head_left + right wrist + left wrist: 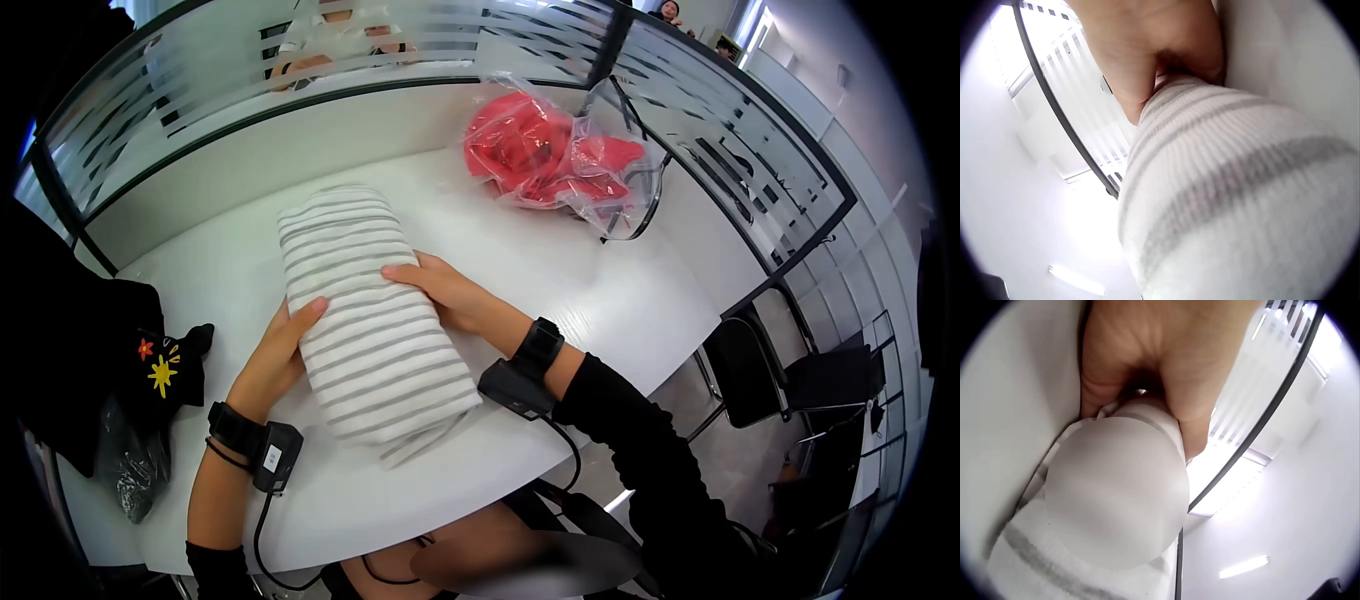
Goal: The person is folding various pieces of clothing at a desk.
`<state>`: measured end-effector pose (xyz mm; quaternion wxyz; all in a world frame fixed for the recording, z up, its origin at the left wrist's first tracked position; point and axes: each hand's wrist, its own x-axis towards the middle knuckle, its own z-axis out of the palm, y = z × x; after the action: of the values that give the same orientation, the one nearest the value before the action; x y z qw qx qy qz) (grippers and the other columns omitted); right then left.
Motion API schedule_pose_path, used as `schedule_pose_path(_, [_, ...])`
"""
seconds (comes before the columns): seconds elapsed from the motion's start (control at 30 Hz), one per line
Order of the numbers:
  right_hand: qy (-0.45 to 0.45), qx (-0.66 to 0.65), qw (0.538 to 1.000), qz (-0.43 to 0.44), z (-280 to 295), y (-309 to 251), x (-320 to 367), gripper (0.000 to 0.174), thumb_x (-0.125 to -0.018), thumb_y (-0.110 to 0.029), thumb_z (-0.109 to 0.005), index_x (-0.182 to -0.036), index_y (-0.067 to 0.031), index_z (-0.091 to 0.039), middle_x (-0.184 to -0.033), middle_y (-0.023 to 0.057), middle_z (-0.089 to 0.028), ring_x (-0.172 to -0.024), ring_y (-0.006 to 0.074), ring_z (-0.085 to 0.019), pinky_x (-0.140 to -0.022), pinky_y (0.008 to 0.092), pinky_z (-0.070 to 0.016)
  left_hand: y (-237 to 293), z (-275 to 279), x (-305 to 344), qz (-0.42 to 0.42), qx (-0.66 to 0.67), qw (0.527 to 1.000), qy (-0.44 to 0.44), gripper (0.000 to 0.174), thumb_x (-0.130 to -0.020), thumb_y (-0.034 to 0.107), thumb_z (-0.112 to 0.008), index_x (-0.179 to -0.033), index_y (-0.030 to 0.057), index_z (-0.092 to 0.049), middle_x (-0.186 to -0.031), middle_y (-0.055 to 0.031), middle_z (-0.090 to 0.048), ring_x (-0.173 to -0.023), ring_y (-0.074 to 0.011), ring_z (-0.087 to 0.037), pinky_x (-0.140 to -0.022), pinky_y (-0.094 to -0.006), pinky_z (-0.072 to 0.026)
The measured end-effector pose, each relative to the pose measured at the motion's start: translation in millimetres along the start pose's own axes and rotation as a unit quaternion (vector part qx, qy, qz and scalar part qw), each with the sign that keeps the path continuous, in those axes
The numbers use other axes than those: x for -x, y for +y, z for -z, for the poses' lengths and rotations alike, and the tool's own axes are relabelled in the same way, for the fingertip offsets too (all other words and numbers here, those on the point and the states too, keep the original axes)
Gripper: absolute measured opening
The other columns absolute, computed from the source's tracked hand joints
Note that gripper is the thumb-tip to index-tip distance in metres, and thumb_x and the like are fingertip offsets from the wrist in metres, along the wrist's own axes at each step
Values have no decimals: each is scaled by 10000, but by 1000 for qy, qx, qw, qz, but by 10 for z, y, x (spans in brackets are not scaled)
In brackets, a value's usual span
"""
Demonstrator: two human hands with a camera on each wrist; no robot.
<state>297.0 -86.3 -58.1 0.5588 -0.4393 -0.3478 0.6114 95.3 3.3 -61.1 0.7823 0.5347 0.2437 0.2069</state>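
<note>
A white cloth with grey stripes (375, 320), folded into a long thick bundle, lies on the white table. My left hand (272, 352) grips its left edge, thumb on top and the other fingers hidden at the side and underneath. On the right edge, a little farther up, my right hand (455, 292) holds it the same way, thumb on top. The left wrist view has the left hand (1154, 356) pinching the cloth's edge (1029, 550). In the right wrist view the right hand (1154, 50) is around the striped cloth (1235, 187).
Red items in clear plastic (530, 150) lie at the back right beside a dark-framed object. Black fabric with a flower print (160, 350) and a dark plastic bag (135, 470) are at the left. A partition (350, 90) borders the table's back; a person sits behind it.
</note>
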Motion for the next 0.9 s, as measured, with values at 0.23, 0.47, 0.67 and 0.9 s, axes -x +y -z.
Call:
schedule_pose_path(0.23, [19,12,1000,-4,-10,-1,2,577,-818,-265,-602,-1243,41,-359,-1173,146,-495,-1057,190,-502,-896,294,-412,-6,-5,16,3,-4,1000,-6,604,-871,322,-532,-1303,-19,-283,-1263,-137,-426,-1140,-205,-448,-948,-313,-384])
schedule_pose_path(0.47, [23,10,1000,-6,-20,-5,16,573,-817,-277,-603,-1236,37,-371,-1160,144,-505,-1045,193,-510,-884,296,-419,9,24,11,18,0,1000,-21,755,-827,356,-591,-1348,-6,-182,-1314,-164,-353,-1202,-236,-385,-986,-334,-343])
schedule_pose_path(0.67, [25,17,999,-10,-4,-1,-3,580,-817,-274,-601,-1240,42,-361,-1167,148,-500,-1048,200,-509,-884,299,-419,34,6,25,23,-8,1000,-16,763,-823,362,-594,-1349,-6,-181,-1322,-169,-340,-1215,-241,-368,-990,-338,-337])
schedule_pose_path(0.9, [22,14,1000,-11,2,8,-8,585,-821,-267,-597,-1246,49,-350,-1186,156,-487,-1066,208,-498,-897,298,-409,-9,41,-10,19,-8,1000,-14,752,-824,362,-595,-1346,-4,-196,-1315,-167,-350,-1207,-236,-378,-985,-336,-343])
